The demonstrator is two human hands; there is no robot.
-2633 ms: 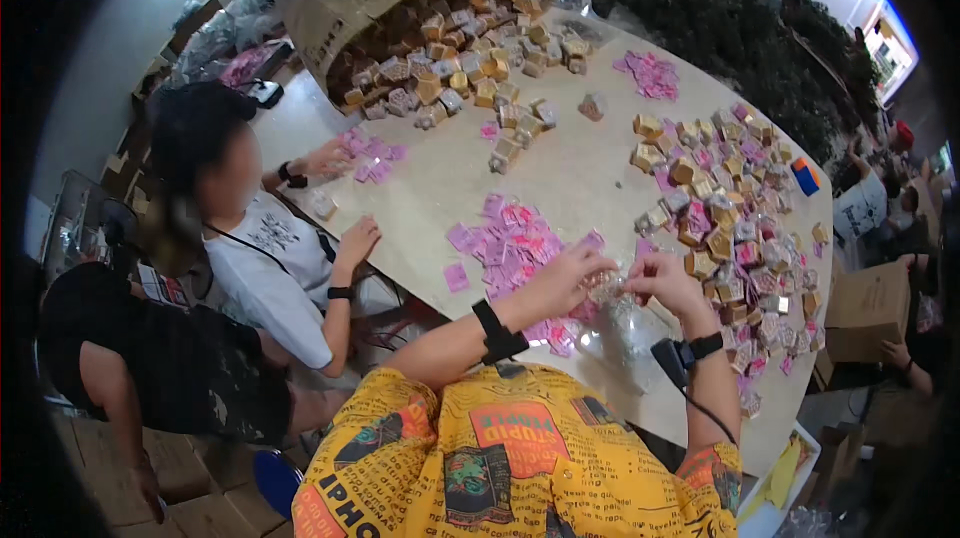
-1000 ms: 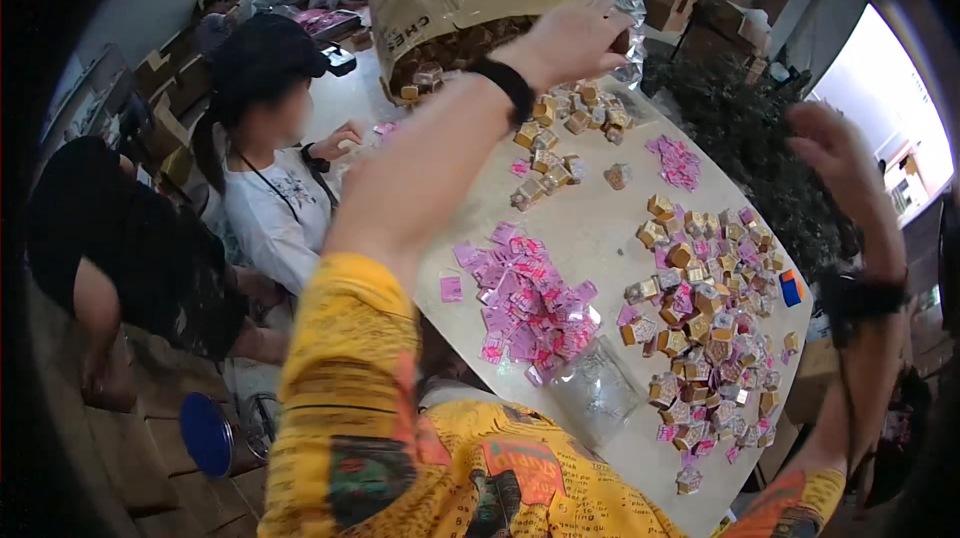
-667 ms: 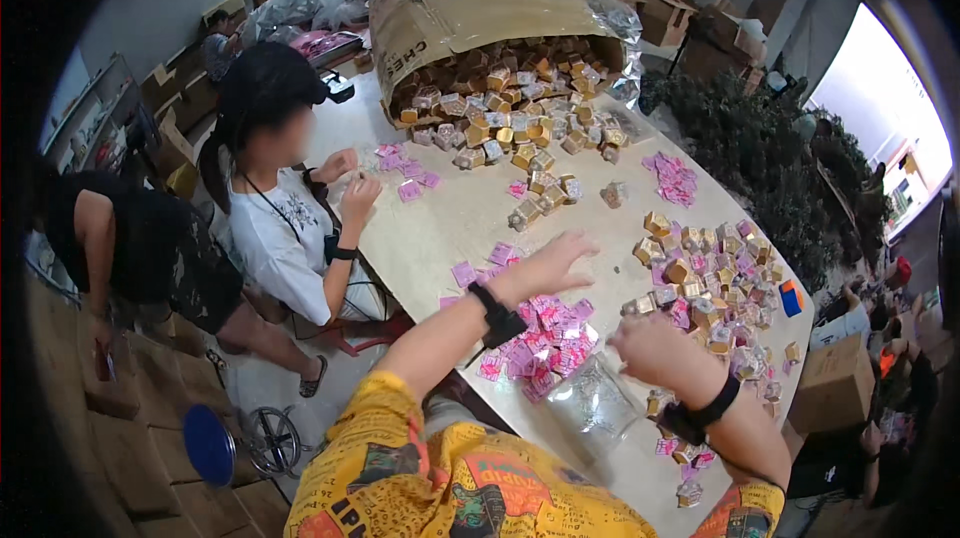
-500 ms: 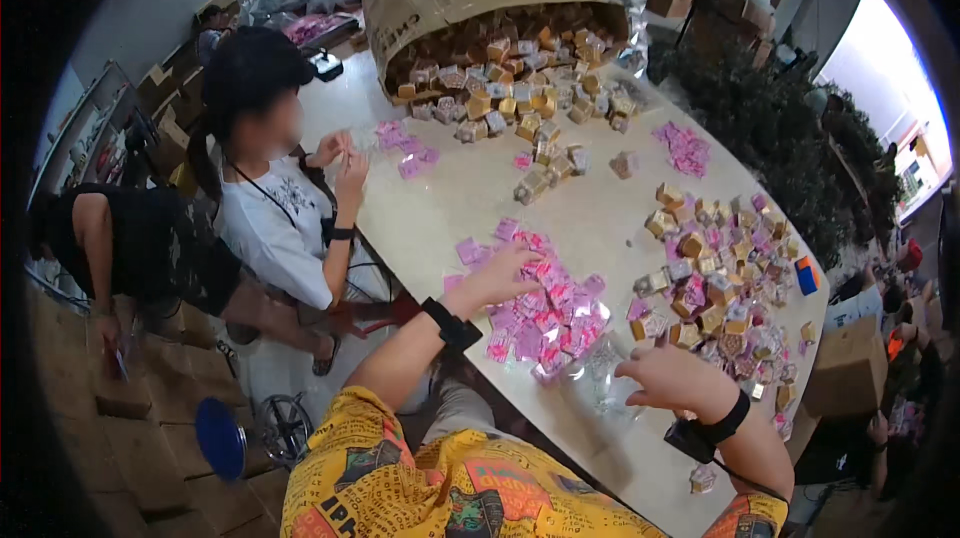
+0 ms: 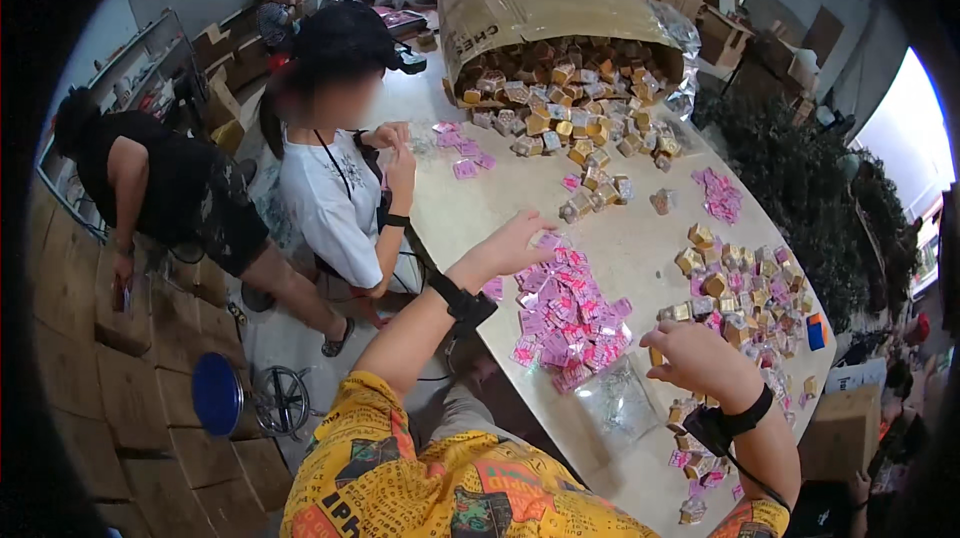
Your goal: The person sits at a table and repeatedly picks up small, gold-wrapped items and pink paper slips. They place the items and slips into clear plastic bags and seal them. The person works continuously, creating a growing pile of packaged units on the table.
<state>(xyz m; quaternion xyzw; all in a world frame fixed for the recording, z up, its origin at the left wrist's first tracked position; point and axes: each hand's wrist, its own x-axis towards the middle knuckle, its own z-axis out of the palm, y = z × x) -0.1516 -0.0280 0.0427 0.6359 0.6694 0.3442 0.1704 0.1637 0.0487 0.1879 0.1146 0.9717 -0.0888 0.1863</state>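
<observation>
My left hand (image 5: pixel 512 243) reaches over the far-left edge of a heap of small pink printed packets (image 5: pixel 575 313), its fingers stretched out and their tips by a packet. My right hand (image 5: pixel 705 363) is curled above the near side of a spread of small gold polygonal boxes (image 5: pixel 738 288) with clear tops. A gold box (image 5: pixel 656 354) shows at its thumb and fingertips, partly hidden by the hand. Between the hands and nearer to me, a clear plastic bag (image 5: pixel 615 403) lies flat on the table (image 5: pixel 450 208).
A large carton (image 5: pixel 570 3) on its side spills more gold boxes at the far end. Smaller pink packet piles (image 5: pixel 718 196) lie around. A co-worker in a white shirt (image 5: pixel 330 208) sits at left. A blue-orange object (image 5: pixel 817 331) sits near the right edge. A blue stool (image 5: pixel 218 393) stands on the floor.
My left hand has shifted toward the far-left edge of the packet heap. My right hand has moved from above the clear bag toward the gold boxes. The whole view has shifted.
</observation>
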